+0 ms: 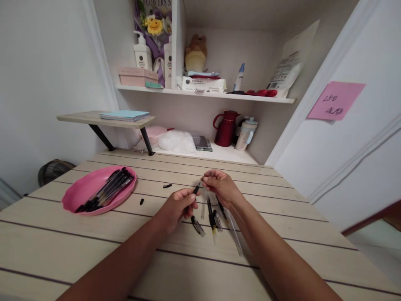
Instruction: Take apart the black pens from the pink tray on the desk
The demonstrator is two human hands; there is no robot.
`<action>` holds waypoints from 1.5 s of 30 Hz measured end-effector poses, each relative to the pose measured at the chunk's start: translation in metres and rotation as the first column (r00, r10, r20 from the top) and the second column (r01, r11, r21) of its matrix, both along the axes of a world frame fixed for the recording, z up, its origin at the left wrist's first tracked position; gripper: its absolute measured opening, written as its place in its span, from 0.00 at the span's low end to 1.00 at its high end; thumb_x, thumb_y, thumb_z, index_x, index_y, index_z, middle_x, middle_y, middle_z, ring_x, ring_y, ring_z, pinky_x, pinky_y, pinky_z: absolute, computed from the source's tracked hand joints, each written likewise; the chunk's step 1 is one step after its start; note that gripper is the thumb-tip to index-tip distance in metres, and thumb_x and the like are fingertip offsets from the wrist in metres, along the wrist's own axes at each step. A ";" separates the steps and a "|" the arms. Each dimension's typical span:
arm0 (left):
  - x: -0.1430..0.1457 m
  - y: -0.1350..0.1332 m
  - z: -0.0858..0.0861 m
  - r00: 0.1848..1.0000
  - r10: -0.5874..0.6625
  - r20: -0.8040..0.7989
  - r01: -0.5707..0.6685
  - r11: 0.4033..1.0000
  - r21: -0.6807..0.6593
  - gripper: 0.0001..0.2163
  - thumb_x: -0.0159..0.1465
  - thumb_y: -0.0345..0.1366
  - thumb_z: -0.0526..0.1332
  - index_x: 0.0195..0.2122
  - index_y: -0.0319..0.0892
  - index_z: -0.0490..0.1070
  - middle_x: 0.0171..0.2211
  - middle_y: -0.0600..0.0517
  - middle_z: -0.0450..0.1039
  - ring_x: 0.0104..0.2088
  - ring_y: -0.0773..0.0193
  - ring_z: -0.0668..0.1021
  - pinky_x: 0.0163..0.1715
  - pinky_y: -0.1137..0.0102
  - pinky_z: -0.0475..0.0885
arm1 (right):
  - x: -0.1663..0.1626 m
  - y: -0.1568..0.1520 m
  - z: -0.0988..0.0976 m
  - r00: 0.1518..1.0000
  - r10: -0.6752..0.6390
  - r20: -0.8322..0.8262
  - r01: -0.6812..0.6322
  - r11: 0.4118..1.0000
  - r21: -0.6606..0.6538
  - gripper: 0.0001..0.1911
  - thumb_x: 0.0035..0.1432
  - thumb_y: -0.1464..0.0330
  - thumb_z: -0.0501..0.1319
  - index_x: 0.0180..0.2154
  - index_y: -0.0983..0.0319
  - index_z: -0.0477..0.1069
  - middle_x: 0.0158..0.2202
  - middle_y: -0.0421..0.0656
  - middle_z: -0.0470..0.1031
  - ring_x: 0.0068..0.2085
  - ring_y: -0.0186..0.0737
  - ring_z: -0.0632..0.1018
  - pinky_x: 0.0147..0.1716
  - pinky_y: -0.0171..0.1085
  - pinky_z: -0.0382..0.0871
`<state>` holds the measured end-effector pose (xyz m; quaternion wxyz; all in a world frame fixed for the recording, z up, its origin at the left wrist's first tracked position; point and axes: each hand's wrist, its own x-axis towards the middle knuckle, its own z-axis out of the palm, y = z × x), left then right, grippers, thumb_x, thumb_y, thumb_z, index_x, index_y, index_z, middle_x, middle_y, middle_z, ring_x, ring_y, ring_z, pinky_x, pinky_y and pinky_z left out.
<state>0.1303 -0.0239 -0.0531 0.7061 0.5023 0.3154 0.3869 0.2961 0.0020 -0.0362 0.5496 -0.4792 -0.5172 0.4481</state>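
pinches a slim black pen piece [196, 190] in the left hand [177, 209], fingers curled in narrow around its lower end. meets it from above with the right hand [221, 188], thumb and forefinger closed tight on the upper tip. holds the pen piece tilted, low end toward the left hand and high end toward the right, raised just off the tabletop [282, 217] and bridging the small gap between both hands. too small to tell whether refill or barrel.

just below and beside the right hand, flat on the tabletop: a scatter of loose pen parts [213, 217], some clear and some dark, roughly side by side. among them a long clear tube [234, 236], running out under the right wrist.

left of the hands, near but not touching: two small black bits, one [167, 185] beyond the left hand, the other [141, 201] just beside the left wrist.

farther left, well apart from both hands: a pink tray [67, 200] with a bundle of black pens [108, 189] lying slantwise inside.

at the back, past the tabletop edge: a low shelf with a red jug [226, 127] and a pale cup [246, 133] side by side. on the white door to the right, a pink note [335, 100].
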 end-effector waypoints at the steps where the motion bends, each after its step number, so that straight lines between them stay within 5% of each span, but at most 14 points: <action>1: 0.000 -0.001 0.000 1.000 -0.002 -0.016 0.003 1.000 0.014 0.13 0.54 0.39 0.58 0.38 0.37 0.68 0.23 0.54 0.66 0.16 0.76 0.64 0.14 0.79 0.55 | -0.001 -0.002 0.004 0.994 0.006 -0.109 -0.007 1.000 -0.010 0.11 0.39 0.66 0.64 0.29 0.63 0.68 0.25 0.39 0.73 0.23 0.30 0.72 0.21 0.30 0.62; 15: -0.001 0.000 0.000 0.998 0.024 -0.055 -0.022 0.999 0.036 0.13 0.54 0.41 0.57 0.37 0.39 0.68 0.22 0.55 0.66 0.16 0.77 0.63 0.14 0.79 0.53 | -0.010 -0.010 0.016 0.989 -0.093 -0.111 0.098 0.995 0.035 0.11 0.45 0.63 0.59 0.28 0.64 0.69 0.18 0.37 0.70 0.17 0.27 0.69 0.15 0.27 0.57; 22: 0.000 0.000 0.000 0.997 0.025 -0.072 -0.022 0.999 0.044 0.14 0.53 0.41 0.58 0.37 0.38 0.68 0.22 0.55 0.66 0.15 0.76 0.63 0.14 0.78 0.53 | -0.010 -0.010 0.015 0.983 -0.089 -0.159 0.088 0.996 -0.010 0.11 0.43 0.62 0.62 0.26 0.64 0.67 0.24 0.40 0.73 0.21 0.30 0.73 0.17 0.28 0.62; 27: 0.000 0.000 0.000 0.997 0.029 -0.076 -0.025 0.998 0.049 0.14 0.53 0.41 0.58 0.36 0.38 0.68 0.21 0.55 0.66 0.15 0.76 0.63 0.14 0.78 0.53 | -0.014 -0.013 0.013 0.981 -0.081 -0.176 0.082 0.997 -0.001 0.11 0.39 0.63 0.64 0.25 0.63 0.69 0.18 0.36 0.69 0.20 0.28 0.69 0.19 0.28 0.59; 36: 0.000 0.000 0.001 0.997 0.019 -0.073 -0.016 0.999 0.041 0.14 0.53 0.41 0.58 0.37 0.38 0.68 0.22 0.55 0.66 0.15 0.76 0.63 0.14 0.78 0.53 | -0.018 -0.017 0.012 0.995 -0.087 -0.045 0.089 0.995 0.050 0.10 0.40 0.63 0.63 0.25 0.64 0.71 0.17 0.37 0.70 0.20 0.30 0.69 0.19 0.30 0.58; 45: -0.001 0.000 0.002 0.996 0.017 -0.089 -0.012 0.998 0.065 0.12 0.53 0.42 0.57 0.34 0.39 0.68 0.21 0.55 0.66 0.16 0.76 0.63 0.14 0.78 0.53 | -0.017 -0.021 0.017 0.997 0.072 -0.009 -0.072 0.997 -0.035 0.11 0.42 0.62 0.63 0.23 0.64 0.69 0.17 0.38 0.72 0.20 0.30 0.71 0.20 0.29 0.57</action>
